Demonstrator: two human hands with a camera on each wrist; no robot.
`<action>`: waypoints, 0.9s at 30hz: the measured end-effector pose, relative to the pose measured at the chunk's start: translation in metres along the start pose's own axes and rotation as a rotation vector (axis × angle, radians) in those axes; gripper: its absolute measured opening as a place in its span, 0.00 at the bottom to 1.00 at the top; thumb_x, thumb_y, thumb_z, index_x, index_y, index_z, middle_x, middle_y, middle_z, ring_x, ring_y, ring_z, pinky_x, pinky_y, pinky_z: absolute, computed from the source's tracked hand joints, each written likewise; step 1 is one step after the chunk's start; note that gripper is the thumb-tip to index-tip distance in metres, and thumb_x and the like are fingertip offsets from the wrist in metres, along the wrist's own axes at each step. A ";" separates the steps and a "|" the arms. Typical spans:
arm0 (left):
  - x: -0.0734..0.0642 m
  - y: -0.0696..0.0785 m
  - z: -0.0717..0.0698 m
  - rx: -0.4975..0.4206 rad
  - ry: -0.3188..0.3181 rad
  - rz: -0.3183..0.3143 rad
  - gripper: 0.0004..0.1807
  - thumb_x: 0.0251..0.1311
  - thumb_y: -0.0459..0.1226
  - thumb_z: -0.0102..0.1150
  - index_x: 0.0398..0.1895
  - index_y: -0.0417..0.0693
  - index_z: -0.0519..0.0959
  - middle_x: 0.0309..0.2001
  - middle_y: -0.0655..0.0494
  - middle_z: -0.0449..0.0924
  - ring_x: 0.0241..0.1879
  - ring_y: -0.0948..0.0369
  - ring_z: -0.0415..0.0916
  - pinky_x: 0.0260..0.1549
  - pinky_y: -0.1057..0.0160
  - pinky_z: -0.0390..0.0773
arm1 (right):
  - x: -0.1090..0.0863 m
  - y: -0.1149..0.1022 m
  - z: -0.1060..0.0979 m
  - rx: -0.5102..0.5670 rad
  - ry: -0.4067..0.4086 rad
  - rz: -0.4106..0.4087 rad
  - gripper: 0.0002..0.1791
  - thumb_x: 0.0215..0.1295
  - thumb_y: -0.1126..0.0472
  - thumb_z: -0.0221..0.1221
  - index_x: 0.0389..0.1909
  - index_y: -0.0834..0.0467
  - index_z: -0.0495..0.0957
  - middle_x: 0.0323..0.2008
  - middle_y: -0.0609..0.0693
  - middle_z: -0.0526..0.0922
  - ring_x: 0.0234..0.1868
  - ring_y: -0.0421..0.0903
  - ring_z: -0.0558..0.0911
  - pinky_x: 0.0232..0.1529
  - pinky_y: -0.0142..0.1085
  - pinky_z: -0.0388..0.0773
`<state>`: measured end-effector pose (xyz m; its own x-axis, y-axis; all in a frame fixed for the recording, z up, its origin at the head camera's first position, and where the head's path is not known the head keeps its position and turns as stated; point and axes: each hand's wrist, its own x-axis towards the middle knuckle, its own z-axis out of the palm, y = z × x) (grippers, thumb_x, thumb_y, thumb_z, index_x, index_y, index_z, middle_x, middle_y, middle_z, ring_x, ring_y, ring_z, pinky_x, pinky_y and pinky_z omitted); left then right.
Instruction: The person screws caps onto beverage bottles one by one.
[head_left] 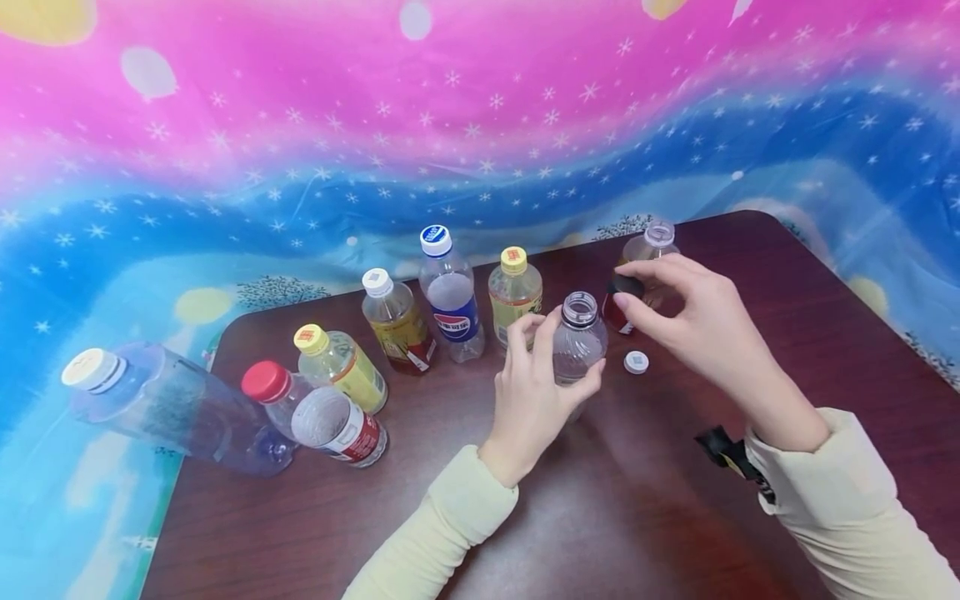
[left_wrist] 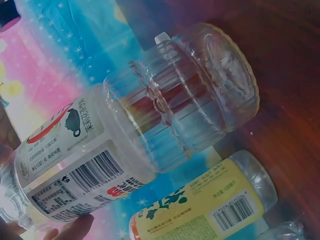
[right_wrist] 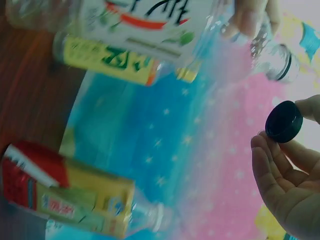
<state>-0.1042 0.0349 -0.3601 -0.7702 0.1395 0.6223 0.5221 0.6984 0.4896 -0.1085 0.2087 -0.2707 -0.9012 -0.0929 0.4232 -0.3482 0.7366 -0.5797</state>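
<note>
My left hand (head_left: 528,387) grips a clear plastic bottle (head_left: 582,343) near its shoulder; the bottle's mouth is uncapped. The left wrist view shows its white label (left_wrist: 75,165) with a barcode and its ribbed lower body. Between thumb and fingers, my right hand (head_left: 701,321) pinches a black bottle cap (right_wrist: 284,121), held apart from the bottle mouth, to its right. Behind the right hand stands another open bottle (head_left: 658,236) with a red and yellow label, partly hidden. A loose white cap (head_left: 636,362) lies on the table between the hands.
Several capped bottles stand in a row: a large clear one (head_left: 187,408) at far left, a red-capped one (head_left: 266,382), a yellow-capped one (head_left: 311,339), a white-capped one (head_left: 397,325), a Pepsi bottle (head_left: 452,308) and another yellow-capped one (head_left: 514,279). A patterned cloth (head_left: 480,108) hangs behind the table.
</note>
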 end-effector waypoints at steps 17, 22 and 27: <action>-0.004 -0.002 0.002 0.010 0.043 0.042 0.40 0.45 0.51 0.71 0.61 0.48 0.67 0.53 0.48 0.69 0.49 0.56 0.76 0.30 0.59 0.84 | 0.007 -0.021 0.013 0.040 -0.110 -0.203 0.18 0.57 0.67 0.63 0.50 0.53 0.81 0.45 0.48 0.83 0.34 0.32 0.73 0.28 0.22 0.75; -0.004 -0.002 0.002 0.018 0.048 0.057 0.40 0.46 0.52 0.71 0.61 0.47 0.67 0.54 0.49 0.71 0.52 0.56 0.75 0.31 0.59 0.84 | 0.007 -0.021 0.012 0.045 -0.132 -0.211 0.19 0.57 0.67 0.63 0.50 0.53 0.81 0.44 0.48 0.82 0.33 0.31 0.73 0.26 0.25 0.77; -0.004 -0.003 0.003 0.018 0.047 0.058 0.41 0.46 0.52 0.71 0.62 0.47 0.67 0.54 0.50 0.72 0.52 0.57 0.75 0.31 0.60 0.84 | 0.008 -0.021 0.012 0.023 -0.126 -0.222 0.18 0.55 0.66 0.65 0.48 0.54 0.81 0.42 0.48 0.83 0.35 0.36 0.77 0.26 0.25 0.77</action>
<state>-0.1036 0.0347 -0.3663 -0.7210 0.1474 0.6771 0.5582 0.7026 0.4414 -0.1114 0.1845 -0.2632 -0.8268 -0.3343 0.4523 -0.5453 0.6737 -0.4988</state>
